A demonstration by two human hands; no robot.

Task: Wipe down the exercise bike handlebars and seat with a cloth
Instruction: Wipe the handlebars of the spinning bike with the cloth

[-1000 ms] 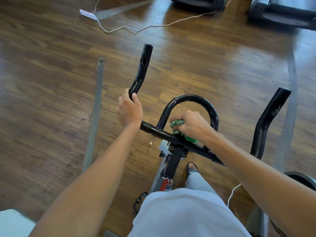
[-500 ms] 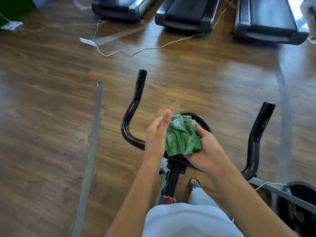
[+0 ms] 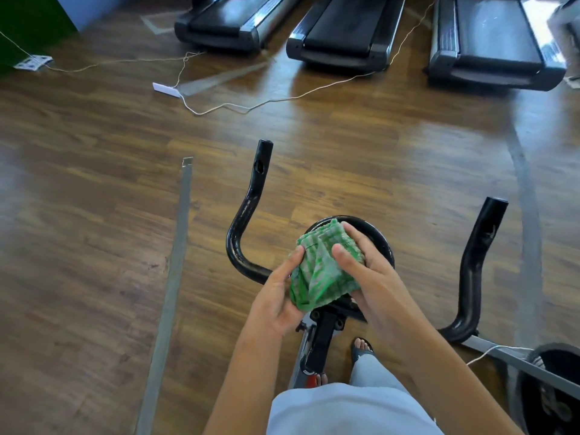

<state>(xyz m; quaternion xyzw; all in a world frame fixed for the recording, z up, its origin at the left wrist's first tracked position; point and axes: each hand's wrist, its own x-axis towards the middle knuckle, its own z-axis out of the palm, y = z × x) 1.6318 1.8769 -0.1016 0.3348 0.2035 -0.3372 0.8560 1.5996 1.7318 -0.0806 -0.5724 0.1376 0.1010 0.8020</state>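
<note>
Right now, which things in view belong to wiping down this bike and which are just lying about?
For the job:
green cloth, held in left hand and right hand
black handlebars

Just lying about:
three treadmills
white cord on the floor
grey floor strip

Cloth (image 3: 323, 271) sits between my hands: left hand (image 3: 279, 296) at its 8 o'clock, right hand (image 3: 370, 271) at 3. Handlebars (image 3: 248, 215) lie under them, prongs toward 12. Three treadmills (image 3: 342, 32) beyond at 12; cord (image 3: 251, 105) on floor (image 3: 94, 215) between.
</note>
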